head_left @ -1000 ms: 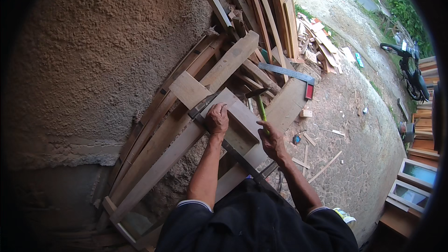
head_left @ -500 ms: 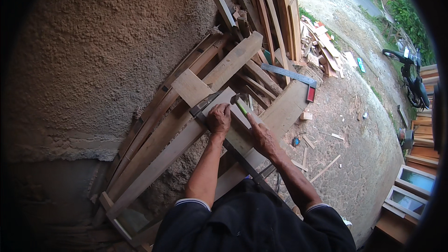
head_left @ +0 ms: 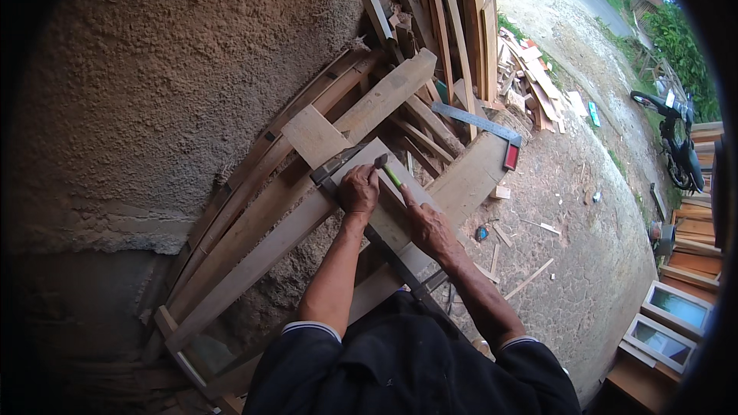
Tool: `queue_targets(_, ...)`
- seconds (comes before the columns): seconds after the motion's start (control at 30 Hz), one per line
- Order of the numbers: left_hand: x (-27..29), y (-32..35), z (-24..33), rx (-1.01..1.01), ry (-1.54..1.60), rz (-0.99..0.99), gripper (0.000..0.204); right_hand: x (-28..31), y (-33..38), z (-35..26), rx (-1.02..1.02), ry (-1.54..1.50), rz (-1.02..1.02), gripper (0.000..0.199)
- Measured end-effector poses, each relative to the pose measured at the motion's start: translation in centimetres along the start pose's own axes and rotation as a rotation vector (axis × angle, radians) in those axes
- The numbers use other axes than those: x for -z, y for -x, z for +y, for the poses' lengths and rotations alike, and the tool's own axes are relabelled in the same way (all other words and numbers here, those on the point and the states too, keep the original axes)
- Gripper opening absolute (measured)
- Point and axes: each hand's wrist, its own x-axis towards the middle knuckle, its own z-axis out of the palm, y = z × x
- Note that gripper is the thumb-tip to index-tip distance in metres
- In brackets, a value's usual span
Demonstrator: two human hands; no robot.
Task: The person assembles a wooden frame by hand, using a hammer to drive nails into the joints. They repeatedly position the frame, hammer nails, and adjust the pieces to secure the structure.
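My right hand (head_left: 432,230) grips a hammer (head_left: 390,174) with a green handle, its index finger stretched along it. The dark hammer head is close to the fingertips of my left hand (head_left: 359,190), over a pale wooden board (head_left: 370,155). My left hand is closed on that board; whatever its fingers pinch is hidden. A dark metal bar clamp (head_left: 393,259) runs under my left hand and back toward my body, across the wooden frame (head_left: 257,263). Beyond the left hand, a short wood block (head_left: 315,137) lies on the frame.
A try square (head_left: 480,123) with a red-marked stock rests on a wide plank (head_left: 473,177) at right. Long boards (head_left: 461,31) lean at the back beside a scrap wood pile (head_left: 534,81). A rough wall (head_left: 192,69) stands left. A round blue-black object (head_left: 481,233) and offcuts lie on the ground.
The hammer head has shifted slightly left, nearer the fingertips of my left hand, and my right hand has dropped a little. My left hand stays in nearly the same place.
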Motion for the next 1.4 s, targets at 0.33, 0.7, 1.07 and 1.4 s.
queue_targets(0.33, 0.2, -0.4, -1.3, 0.331, 0.434, 0.102, 0.02, -1.0, 0.2, 0.0, 0.002, -0.023, 0.017, 0.081)
queue_targets(0.7, -0.5, -0.8, -2.1, 0.321, 0.417, 0.137, 0.021, -1.0, 0.3, -0.2, 0.017, -0.034, 0.018, 0.077)
queue_targets(1.07, 0.0, -0.5, -1.4, 0.335, 0.366, 0.147, 0.02, -1.2, 0.0, 0.4, 0.044, -0.028, 0.109, 0.08)
queue_targets(1.4, -0.5, -0.6, -1.9, 0.301, 0.394, 0.155, 0.021, 0.1, -0.1, -1.0, 0.065, 0.043, 0.079, 0.078)
